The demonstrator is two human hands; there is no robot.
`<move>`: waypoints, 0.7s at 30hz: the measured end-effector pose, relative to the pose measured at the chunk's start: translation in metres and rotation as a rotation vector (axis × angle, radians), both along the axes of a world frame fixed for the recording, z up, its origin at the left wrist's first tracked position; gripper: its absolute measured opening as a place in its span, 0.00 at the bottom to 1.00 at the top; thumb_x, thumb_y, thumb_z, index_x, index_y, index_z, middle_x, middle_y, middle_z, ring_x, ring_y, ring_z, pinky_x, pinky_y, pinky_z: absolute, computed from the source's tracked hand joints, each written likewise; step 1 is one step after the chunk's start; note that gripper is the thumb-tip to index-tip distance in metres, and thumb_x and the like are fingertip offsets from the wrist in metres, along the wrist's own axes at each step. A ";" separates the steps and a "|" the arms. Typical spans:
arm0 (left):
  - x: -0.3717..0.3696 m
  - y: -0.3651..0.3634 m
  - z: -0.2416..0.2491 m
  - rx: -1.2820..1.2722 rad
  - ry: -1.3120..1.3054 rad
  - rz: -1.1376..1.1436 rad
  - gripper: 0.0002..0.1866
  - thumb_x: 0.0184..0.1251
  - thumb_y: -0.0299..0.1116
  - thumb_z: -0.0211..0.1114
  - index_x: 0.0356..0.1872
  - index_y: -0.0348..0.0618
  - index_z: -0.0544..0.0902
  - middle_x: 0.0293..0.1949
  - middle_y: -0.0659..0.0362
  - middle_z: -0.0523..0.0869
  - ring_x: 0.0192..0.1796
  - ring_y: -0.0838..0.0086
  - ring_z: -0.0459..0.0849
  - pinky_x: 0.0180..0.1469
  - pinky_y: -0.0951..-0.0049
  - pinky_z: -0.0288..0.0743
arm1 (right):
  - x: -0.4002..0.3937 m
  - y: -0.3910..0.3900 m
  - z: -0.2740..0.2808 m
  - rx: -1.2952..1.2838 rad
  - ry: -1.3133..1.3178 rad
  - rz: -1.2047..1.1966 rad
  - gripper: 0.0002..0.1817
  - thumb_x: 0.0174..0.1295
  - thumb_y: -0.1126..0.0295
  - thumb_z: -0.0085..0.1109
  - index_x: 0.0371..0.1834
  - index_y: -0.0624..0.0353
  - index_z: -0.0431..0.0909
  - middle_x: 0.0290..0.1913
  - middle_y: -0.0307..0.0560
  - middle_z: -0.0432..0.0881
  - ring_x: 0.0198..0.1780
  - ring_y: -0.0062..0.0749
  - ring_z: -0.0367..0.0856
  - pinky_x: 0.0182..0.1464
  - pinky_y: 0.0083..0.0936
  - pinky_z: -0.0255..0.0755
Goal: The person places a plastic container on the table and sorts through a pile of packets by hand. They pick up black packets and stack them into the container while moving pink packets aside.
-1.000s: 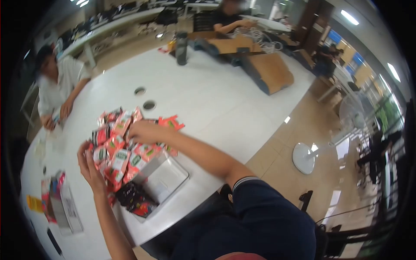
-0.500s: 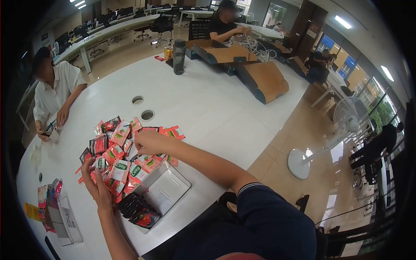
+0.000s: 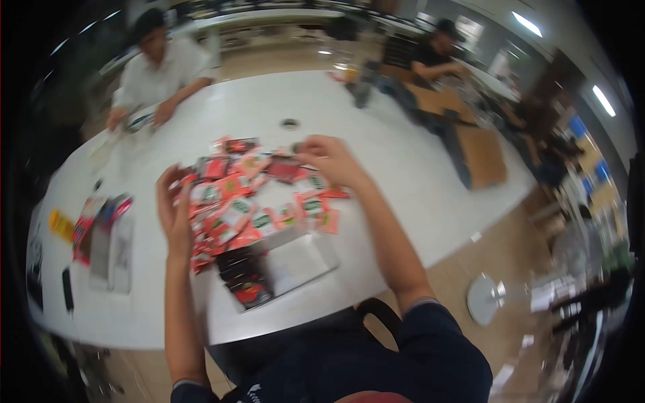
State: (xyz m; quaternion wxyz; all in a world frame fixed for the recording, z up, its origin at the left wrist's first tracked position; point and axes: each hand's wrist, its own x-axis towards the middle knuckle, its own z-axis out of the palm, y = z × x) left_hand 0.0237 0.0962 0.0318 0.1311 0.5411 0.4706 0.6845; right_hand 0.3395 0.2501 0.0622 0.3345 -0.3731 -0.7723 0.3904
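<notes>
Table (image 3: 416, 195) across mid-frame, red packet pile (image 3: 235, 211) left of centre, clear tray (image 3: 306, 258) just below. Left hand (image 3: 175, 215) loosely spread, pile's left edge; right hand (image 3: 332, 161) upper right of it, too blurry to tell if it's gripping. Dark packets (image 3: 243, 272) in tray's left end.

Bare counter (image 3: 403, 161) beyond the packet pile (image 3: 238, 211) leaves passage — the pile's left edge is blocked by the left hand (image 3: 176, 211), its far-right corner by the right hand (image 3: 329, 159), its near side by the tray (image 3: 308, 258).
</notes>
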 end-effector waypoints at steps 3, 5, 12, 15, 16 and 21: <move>0.018 -0.021 0.052 -0.087 -0.011 -0.130 0.18 0.82 0.33 0.61 0.66 0.35 0.80 0.56 0.55 0.86 0.59 0.74 0.83 0.65 0.71 0.73 | 0.005 -0.027 0.023 0.140 0.188 -0.076 0.07 0.69 0.72 0.72 0.44 0.63 0.85 0.40 0.42 0.92 0.48 0.25 0.90 0.52 0.24 0.80; 0.031 -0.035 0.078 -0.293 -0.062 -0.343 0.22 0.85 0.43 0.57 0.62 0.34 0.85 0.52 0.52 0.91 0.52 0.75 0.87 0.56 0.71 0.80 | -0.006 -0.056 0.036 0.322 0.276 -0.081 0.06 0.69 0.74 0.71 0.43 0.63 0.85 0.42 0.44 0.92 0.49 0.28 0.91 0.53 0.24 0.80; 0.078 -0.055 0.078 -0.511 -0.485 -0.722 0.35 0.85 0.53 0.59 0.81 0.38 0.67 0.63 0.47 0.86 0.39 0.80 0.85 0.42 0.77 0.81 | -0.024 -0.132 0.034 1.312 0.112 0.139 0.07 0.64 0.72 0.75 0.37 0.54 0.84 0.48 0.43 0.95 0.55 0.38 0.93 0.55 0.30 0.82; 0.078 -0.075 0.077 -0.392 -0.218 -0.510 0.39 0.82 0.33 0.63 0.86 0.40 0.55 0.80 0.50 0.65 0.54 0.77 0.85 0.54 0.74 0.80 | -0.022 -0.137 0.023 1.228 0.099 0.383 0.08 0.64 0.69 0.76 0.37 0.52 0.83 0.51 0.43 0.94 0.58 0.38 0.92 0.57 0.31 0.80; 0.080 -0.076 0.071 -0.345 -0.243 -0.528 0.41 0.80 0.27 0.63 0.87 0.41 0.51 0.83 0.51 0.60 0.59 0.75 0.84 0.58 0.73 0.80 | -0.019 -0.135 0.022 1.133 0.164 0.394 0.09 0.64 0.68 0.77 0.38 0.53 0.83 0.51 0.43 0.94 0.57 0.38 0.92 0.57 0.32 0.80; 0.085 -0.080 0.049 -0.279 -0.220 -0.606 0.50 0.74 0.11 0.61 0.89 0.44 0.42 0.88 0.50 0.48 0.66 0.70 0.83 0.65 0.69 0.80 | -0.020 -0.122 0.038 0.767 0.348 0.208 0.21 0.62 0.66 0.79 0.56 0.60 0.84 0.52 0.47 0.92 0.48 0.40 0.90 0.53 0.33 0.80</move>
